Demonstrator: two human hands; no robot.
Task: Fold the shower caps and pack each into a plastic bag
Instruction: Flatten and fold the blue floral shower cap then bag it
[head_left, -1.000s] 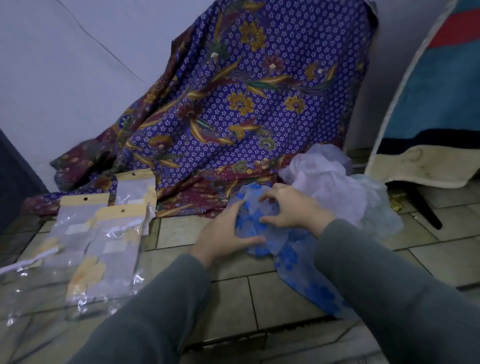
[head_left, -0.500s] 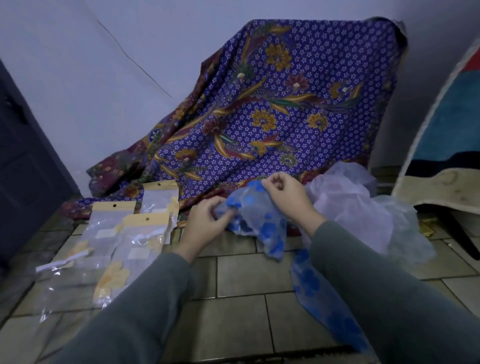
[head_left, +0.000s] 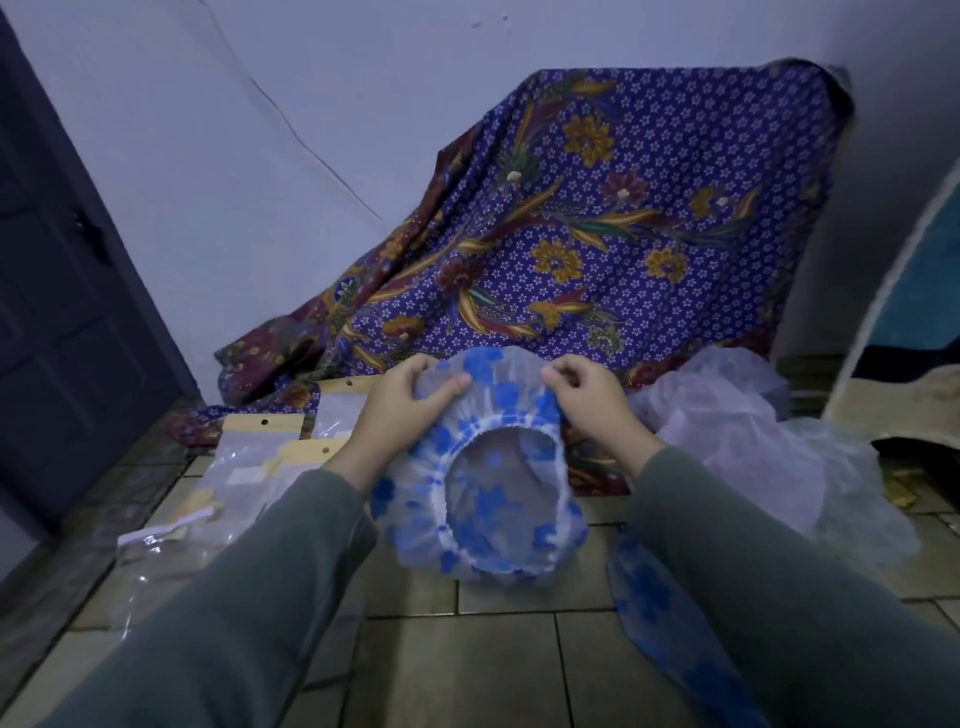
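**A:** In the head view, you hold the translucent shower cap with blue flower print and a white elastic rim up off the tiled floor, between your two hands. Your left hand pinches the cap's top edge on its left side, thumb over the plastic; your right hand pinches the same top edge on its right side, fingers curled round it.

**B:** So which way does it lie from me?

**A:** Straight ahead and slightly below your hands. It hangs from both pinches, and its round opening faces back toward you. The hands are apart, with the crown stretched between them, so the line that matters runs left to right from one pinch to the other. Neither hand looks nearer; they grip at about the same height.

**B:** And the fold?

**A:** My judgement: bring one pinch across to the other, so the cap halves along that line.

**B:** Where does it go afterwards?

**A:** The clear plastic bags with yellow card headers lie on the floor to your left, nearer your left hand. The heap of other pale translucent shower caps sits to your right, just beside your right sleeve.
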